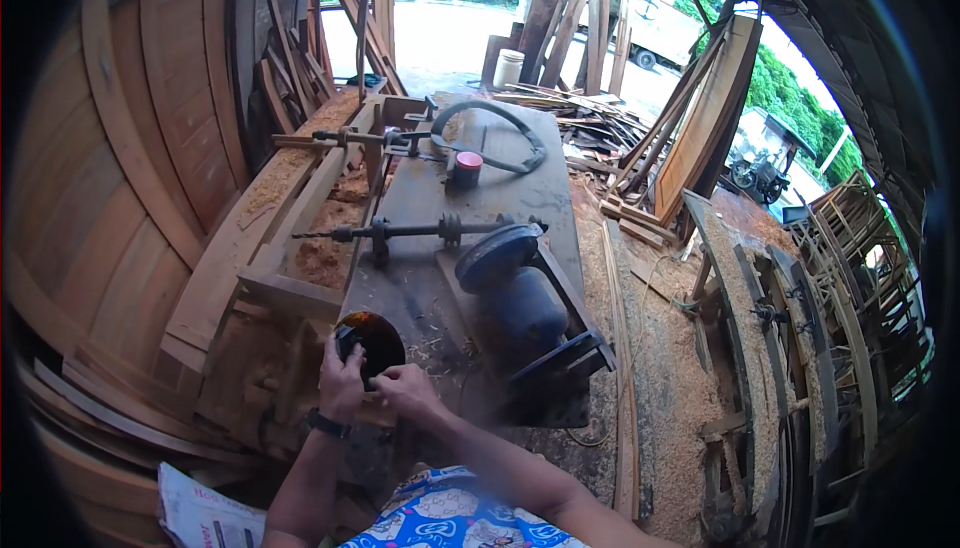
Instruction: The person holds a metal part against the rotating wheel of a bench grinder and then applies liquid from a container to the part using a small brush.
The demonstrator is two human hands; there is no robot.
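My left hand (342, 383) is closed on a small black piece at the near left of a dark, round disc (385, 343) with an orange-brown edge, at the near left corner of the worktable. My right hand (402, 388) has its fingers closed at the disc's lower edge; what they pinch is too small to make out. Just beyond, a long dark shaft (420, 231) with collars lies across the table (505, 188), and a black motor (520, 318) with a wheel on top sits in a frame to the right of my hands.
A red-lidded can (467, 173), a belt loop (535, 158) and another shaft (370, 138) lie toward the back. A wooden frame with sawdust (300, 228) runs along the left. Sawdust-covered benches (740, 298) stand at right. Leaning boards (700, 128) and scrap wood surround the table.
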